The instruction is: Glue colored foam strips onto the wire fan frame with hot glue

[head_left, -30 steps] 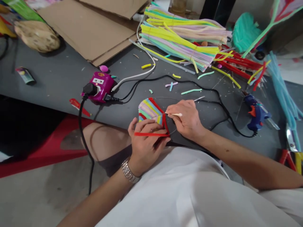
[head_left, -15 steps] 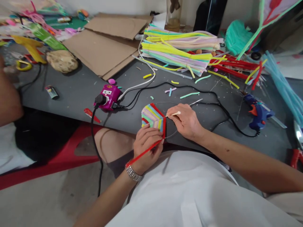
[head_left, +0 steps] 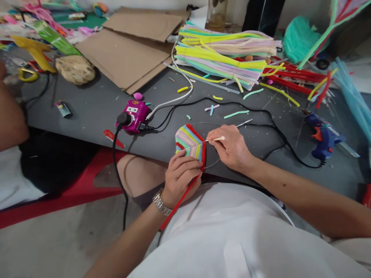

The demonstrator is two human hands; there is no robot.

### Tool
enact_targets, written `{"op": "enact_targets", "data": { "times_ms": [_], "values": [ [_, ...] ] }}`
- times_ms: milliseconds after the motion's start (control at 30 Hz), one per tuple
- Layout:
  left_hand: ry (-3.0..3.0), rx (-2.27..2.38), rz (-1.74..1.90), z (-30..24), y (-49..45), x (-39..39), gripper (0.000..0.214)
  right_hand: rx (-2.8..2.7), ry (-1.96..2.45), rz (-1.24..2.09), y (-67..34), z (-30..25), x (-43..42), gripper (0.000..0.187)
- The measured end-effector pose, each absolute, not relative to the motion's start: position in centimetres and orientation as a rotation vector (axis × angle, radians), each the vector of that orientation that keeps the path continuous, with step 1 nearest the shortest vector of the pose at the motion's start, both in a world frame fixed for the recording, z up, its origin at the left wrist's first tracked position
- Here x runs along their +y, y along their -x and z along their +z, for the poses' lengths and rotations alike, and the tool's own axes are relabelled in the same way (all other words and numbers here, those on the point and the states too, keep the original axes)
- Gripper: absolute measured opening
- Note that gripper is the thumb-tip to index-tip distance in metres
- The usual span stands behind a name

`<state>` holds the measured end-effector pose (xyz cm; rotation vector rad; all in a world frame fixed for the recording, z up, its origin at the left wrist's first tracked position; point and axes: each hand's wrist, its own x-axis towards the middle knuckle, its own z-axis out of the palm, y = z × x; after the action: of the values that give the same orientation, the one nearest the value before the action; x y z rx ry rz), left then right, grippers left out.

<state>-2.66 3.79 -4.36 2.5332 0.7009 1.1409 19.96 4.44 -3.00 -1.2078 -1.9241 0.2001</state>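
Your left hand point(head_left: 182, 177) is curled closed around one red pipe cleaner point(head_left: 176, 206), which slants down from your fingers toward your lap. Its upper end is hidden under your fingertips. One metal watch point(head_left: 161, 203) sits on that wrist.

Your right hand point(head_left: 232, 148) has thumb and forefinger pinched on one pale stick point(head_left: 218, 138). The stick's tip touches the corner of one fan-shaped piece point(head_left: 188, 142) made of striped pipe cleaners with a red edge. That piece lies at the near edge of the grey table point(head_left: 95, 104), between your two hands and touching your left fingertips. A thin wire loop point(head_left: 213, 164) curves around it and is hard to follow.

Further out there is one purple socket block point(head_left: 135, 114) with one black plug in it; its label is too small to read. One blue glue gun point(head_left: 324, 138) lies to your right on a black cord. One yellow glue gun point(head_left: 35, 52) lies far left. Two sheets of cardboard point(head_left: 127, 50) lie stacked behind, beside one big bundle of pastel pipe cleaners point(head_left: 223, 52) and a looser heap of red ones point(head_left: 290, 75). The print on a small tube point(head_left: 63, 109) is blurred. At the left edge another person's arm point(head_left: 10, 116) is cut off.
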Motion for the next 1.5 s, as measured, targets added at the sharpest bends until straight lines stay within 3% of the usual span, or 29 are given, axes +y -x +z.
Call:
{"op": "enact_targets", "data": {
  "times_ms": [367,600,1500],
  "values": [
    [-2.653,0.678,1.053,-3.9,2.6,4.0,0.022,-1.79,1.157,0.308,-20.1,-2.0,3.7,0.011],
    [-2.588,0.669,1.104,-3.9,2.7,3.8,0.018,-1.8,1.128,0.571,-18.7,-0.6,-0.8,0.015],
    [-2.547,0.634,1.117,-4.4,2.9,3.8,0.018,-1.78,1.147,0.505,-18.4,-2.0,-1.6,0.019]
  ]
}}
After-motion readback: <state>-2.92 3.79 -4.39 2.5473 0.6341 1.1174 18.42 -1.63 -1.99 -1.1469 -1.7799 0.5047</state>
